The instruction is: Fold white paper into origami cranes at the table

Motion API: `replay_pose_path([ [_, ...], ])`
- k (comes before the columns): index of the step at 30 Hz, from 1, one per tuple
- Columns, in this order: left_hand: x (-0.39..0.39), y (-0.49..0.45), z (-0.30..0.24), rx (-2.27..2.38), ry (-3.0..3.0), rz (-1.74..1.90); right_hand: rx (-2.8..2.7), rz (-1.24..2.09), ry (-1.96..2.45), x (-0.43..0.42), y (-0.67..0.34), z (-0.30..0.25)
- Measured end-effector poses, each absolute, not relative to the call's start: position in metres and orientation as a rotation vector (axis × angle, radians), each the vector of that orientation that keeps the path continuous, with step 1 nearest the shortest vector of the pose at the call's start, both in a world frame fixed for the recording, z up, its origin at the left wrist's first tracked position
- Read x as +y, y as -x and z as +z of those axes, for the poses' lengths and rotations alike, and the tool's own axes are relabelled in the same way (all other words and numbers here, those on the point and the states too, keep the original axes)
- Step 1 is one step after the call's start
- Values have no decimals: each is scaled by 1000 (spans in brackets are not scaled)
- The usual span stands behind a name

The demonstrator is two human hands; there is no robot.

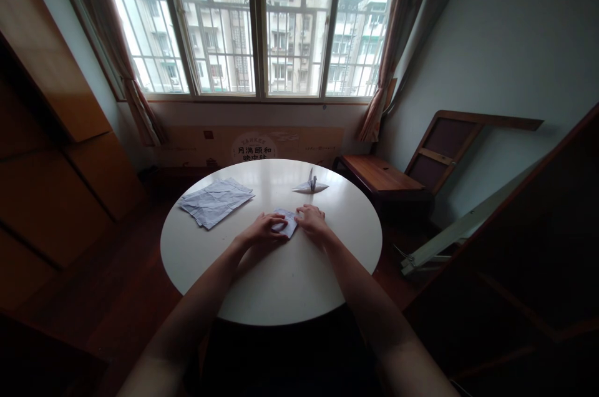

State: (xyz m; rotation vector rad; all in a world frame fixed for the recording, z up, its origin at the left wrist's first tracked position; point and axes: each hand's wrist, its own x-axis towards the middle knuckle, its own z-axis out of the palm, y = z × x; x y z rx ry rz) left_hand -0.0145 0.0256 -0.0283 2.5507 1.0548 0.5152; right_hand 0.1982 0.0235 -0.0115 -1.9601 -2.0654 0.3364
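Note:
A small folded piece of paper [291, 226] lies on the white round table between my two hands. My left hand [262, 228] presses on its left part, fingers bent, with thumb and fingertips on the paper. At the right edge of the same paper, my right hand [312, 220] has its fingers curled around the corner; what lies under those fingertips is hidden. Just beyond my right hand stands a folded paper crane [311, 183] with its wings spread.
Several creased sheets of paper [216, 202] are stacked on the left of the round table [281, 297]. A wooden chair [381, 172] stands beyond the table at the right. A cardboard box [309, 146] with printed characters leans below the window.

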Motion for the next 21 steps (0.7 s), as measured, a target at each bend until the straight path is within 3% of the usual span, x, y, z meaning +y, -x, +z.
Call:
replay_pose_path([
  [21, 28, 15, -31, 1045, -2549, 509, -2068, 352, 1971, 22, -198, -9],
])
